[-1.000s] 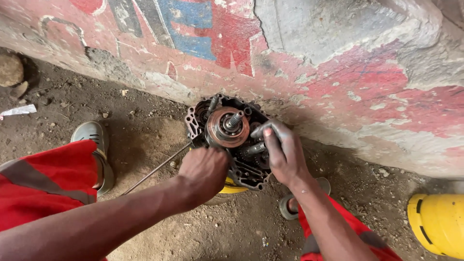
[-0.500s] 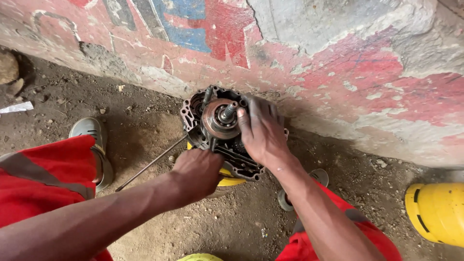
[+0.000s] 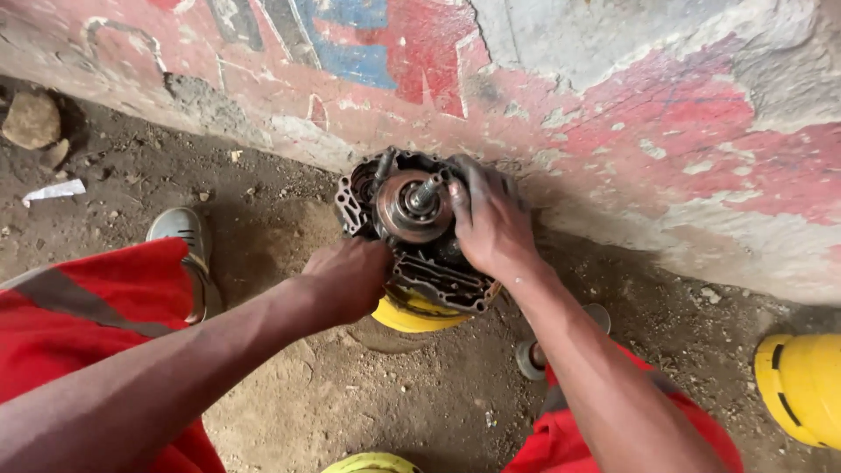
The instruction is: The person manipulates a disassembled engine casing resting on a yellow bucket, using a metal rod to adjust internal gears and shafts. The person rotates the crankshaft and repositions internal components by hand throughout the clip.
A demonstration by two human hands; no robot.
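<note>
A greasy dark metal housing (image 3: pixel 438 280) with a round copper-coloured hub (image 3: pixel 407 210) and a short shaft (image 3: pixel 429 188) rests on a yellow container (image 3: pixel 412 317) against the painted wall. My left hand (image 3: pixel 346 280) is curled in a fist against the housing's lower left edge; what its fingers hold is hidden. My right hand (image 3: pixel 486 219) lies over the housing's upper right side, its fingers wrapped around the rim beside the hub.
The red, blue and grey painted wall (image 3: pixel 613 114) runs behind the housing. On the dirt ground are a grey shoe (image 3: pixel 180 232), a stone (image 3: pixel 31 118), a paper scrap (image 3: pixel 54 190) and another yellow container (image 3: pixel 802 390). My red trouser legs (image 3: pixel 88 315) flank the work.
My right hand slid from the housing's right edge up over its top beside the hub. The left fist moved closer to the housing. The thin rod seen by it earlier no longer shows.
</note>
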